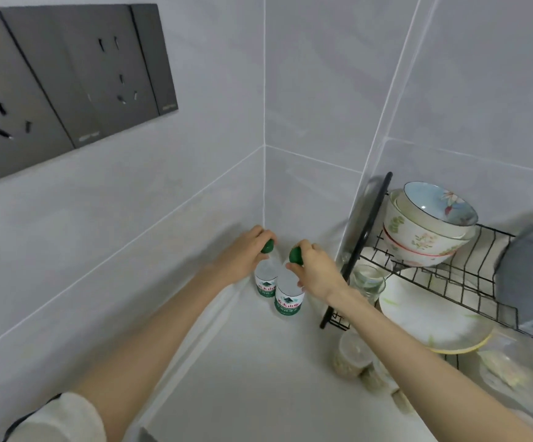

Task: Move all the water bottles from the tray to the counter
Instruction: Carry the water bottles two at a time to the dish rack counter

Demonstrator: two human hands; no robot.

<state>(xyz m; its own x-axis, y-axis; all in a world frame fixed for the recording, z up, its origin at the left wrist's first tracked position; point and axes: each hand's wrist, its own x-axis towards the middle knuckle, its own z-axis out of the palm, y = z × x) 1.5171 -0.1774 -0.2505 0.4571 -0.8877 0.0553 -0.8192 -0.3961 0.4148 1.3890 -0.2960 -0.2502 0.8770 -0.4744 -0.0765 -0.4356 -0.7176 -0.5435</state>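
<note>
- Two water bottles stand touching in the bench (258, 378) corner; their green-and-white labels carry red Chinese writing, too blurred to read
- Left hand (242, 260) pinches the green cap of the rear bottle (264, 282); right hand (314, 272) pinches the cap of the front bottle (288, 298)
- Just right: a black dish rack (434, 282) with stacked bowls (424, 231), a plate (431, 317) and a glass (368, 282)
- Jars under the right forearm are blurred

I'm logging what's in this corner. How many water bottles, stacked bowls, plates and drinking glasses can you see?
Water bottles: 2
Stacked bowls: 3, as far as the rims show
Plates: 1
Drinking glasses: 1
Total: 7
</note>
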